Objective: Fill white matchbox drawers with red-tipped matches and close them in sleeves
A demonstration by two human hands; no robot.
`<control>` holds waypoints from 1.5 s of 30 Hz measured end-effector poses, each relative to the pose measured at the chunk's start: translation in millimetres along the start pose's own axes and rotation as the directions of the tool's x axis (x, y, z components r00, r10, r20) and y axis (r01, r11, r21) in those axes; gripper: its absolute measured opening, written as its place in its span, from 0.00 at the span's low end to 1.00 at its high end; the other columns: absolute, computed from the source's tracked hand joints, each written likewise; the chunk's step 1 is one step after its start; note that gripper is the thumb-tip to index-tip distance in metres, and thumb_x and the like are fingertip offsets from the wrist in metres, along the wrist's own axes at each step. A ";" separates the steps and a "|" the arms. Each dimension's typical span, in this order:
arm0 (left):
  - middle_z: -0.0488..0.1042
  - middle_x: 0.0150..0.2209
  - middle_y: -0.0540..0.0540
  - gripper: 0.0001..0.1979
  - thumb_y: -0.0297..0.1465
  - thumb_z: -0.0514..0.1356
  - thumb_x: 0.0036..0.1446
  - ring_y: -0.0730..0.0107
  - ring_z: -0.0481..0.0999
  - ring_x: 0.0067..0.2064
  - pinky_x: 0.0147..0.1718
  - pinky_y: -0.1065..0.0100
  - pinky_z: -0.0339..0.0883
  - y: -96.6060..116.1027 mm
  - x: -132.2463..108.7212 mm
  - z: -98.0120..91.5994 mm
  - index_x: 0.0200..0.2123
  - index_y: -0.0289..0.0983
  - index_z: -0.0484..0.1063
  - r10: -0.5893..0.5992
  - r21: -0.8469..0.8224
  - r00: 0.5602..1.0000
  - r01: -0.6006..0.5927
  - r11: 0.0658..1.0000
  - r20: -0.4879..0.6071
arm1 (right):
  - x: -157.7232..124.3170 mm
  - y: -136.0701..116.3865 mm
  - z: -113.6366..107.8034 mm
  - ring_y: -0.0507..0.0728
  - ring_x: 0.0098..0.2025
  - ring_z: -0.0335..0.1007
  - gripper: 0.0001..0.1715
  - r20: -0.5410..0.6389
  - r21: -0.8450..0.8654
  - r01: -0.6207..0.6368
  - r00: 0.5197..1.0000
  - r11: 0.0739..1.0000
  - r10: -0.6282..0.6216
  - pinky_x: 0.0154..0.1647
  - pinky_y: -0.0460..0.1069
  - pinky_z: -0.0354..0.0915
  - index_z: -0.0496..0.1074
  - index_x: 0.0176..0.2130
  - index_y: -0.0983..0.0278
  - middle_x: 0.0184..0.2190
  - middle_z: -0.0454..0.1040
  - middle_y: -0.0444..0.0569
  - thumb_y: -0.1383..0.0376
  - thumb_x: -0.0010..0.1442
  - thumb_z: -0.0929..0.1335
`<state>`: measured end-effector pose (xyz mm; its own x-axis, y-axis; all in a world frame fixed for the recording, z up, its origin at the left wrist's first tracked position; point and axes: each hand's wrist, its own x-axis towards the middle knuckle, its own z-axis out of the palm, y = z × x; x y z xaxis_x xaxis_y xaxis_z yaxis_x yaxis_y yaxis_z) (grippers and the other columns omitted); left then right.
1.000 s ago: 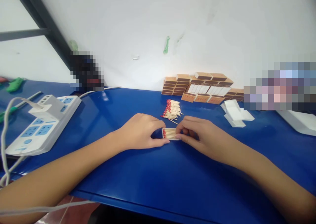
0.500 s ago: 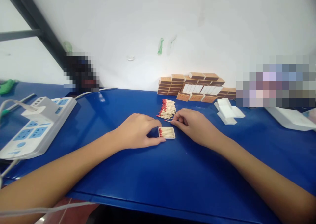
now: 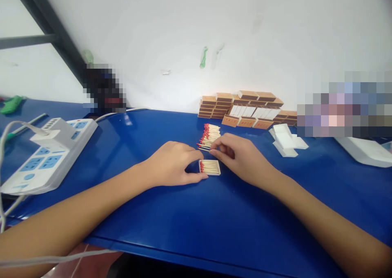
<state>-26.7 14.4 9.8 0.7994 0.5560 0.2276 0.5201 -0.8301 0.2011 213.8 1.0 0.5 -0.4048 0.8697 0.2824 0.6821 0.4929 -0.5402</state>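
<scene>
A small white matchbox tray [image 3: 210,167], filled with red-tipped matches, lies on the blue table [image 3: 183,220]. My left hand [image 3: 174,163] rests beside it, thumb and fingers closed against the tray's left end. My right hand [image 3: 240,157] sits just behind and right of the tray, its fingertips pinched on matches at the near edge of a loose pile of matches [image 3: 210,135].
Stacked brown matchboxes [image 3: 245,108] line the wall at the back. White empty trays [image 3: 286,141] lie to the right, with a white box [image 3: 366,151] beyond. A white power strip [image 3: 45,155] with cables occupies the left side.
My right hand left the tray's right end and moved back to the loose pile, pinching matches there. My left hand stayed on the tray.
</scene>
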 end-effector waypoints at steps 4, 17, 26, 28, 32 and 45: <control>0.77 0.29 0.50 0.17 0.45 0.64 0.64 0.70 0.75 0.29 0.30 0.66 0.60 1.0 -0.2 -1.4 0.34 0.36 0.77 0.018 -0.012 1.000 -0.018 1.000 0.011 | 9.2 7.5 9.7 0.53 0.31 0.64 0.06 0.024 -0.019 0.021 0.999 1.000 -0.021 0.33 0.49 0.59 0.74 0.36 0.61 0.32 0.70 0.45 0.64 0.67 0.69; 0.72 0.24 0.53 0.16 0.45 0.65 0.62 0.73 0.71 0.25 0.27 0.68 0.58 1.6 -0.1 -6.4 0.41 0.38 0.80 -0.069 -0.133 0.997 0.062 0.989 -0.044 | -0.9 39.1 -73.2 0.58 0.32 0.72 0.10 -0.330 -0.070 -0.472 0.842 0.879 0.426 0.36 0.53 0.63 0.79 0.32 0.61 0.29 0.79 0.49 0.57 0.61 0.74; 0.71 0.23 0.53 0.17 0.47 0.65 0.62 0.72 0.70 0.25 0.25 0.68 0.58 4.1 -0.5 -3.1 0.40 0.38 0.80 -0.120 -0.111 0.992 0.115 0.987 -0.041 | 2.3 89.3 -133.8 0.52 0.23 0.65 0.16 -0.478 0.124 -0.725 0.555 0.678 0.681 0.26 0.53 0.58 0.79 0.39 0.70 0.31 0.81 0.61 0.59 0.65 0.69; 0.71 0.23 0.53 0.17 0.46 0.65 0.62 0.72 0.71 0.25 0.25 0.68 0.58 3.8 -0.4 -3.2 0.40 0.38 0.80 -0.119 -0.107 0.992 0.115 0.988 -0.035 | 8.2 92.8 -132.1 0.53 0.23 0.66 0.15 -0.448 0.121 -0.736 0.558 0.666 0.698 0.27 0.53 0.58 0.79 0.37 0.70 0.27 0.80 0.58 0.59 0.64 0.70; 0.72 0.24 0.52 0.17 0.45 0.65 0.62 0.71 0.72 0.25 0.26 0.68 0.58 3.0 -0.4 -2.6 0.40 0.37 0.80 -0.113 -0.100 0.994 0.114 0.988 0.014 | 17.9 103.0 -128.8 0.53 0.22 0.63 0.19 -0.415 0.110 -0.763 0.548 0.638 0.727 0.29 0.54 0.58 0.80 0.28 0.70 0.20 0.75 0.54 0.56 0.61 0.71; 0.74 0.25 0.51 0.17 0.45 0.65 0.63 0.70 0.72 0.27 0.27 0.68 0.57 2.3 -1.5 -2.9 0.42 0.37 0.81 -0.094 -0.074 0.996 0.093 0.993 -0.007 | 21.3 135.7 -119.7 0.55 0.33 0.73 0.20 -0.431 0.210 -0.718 0.542 0.664 0.722 0.34 0.52 0.70 0.78 0.41 0.71 0.35 0.78 0.55 0.54 0.67 0.73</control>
<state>-27.6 11.8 12.7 0.7450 0.6316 0.2148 0.5684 -0.7695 0.2912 370.6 89.5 28.0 0.5356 0.8380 0.1044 0.6156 -0.3028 -0.7276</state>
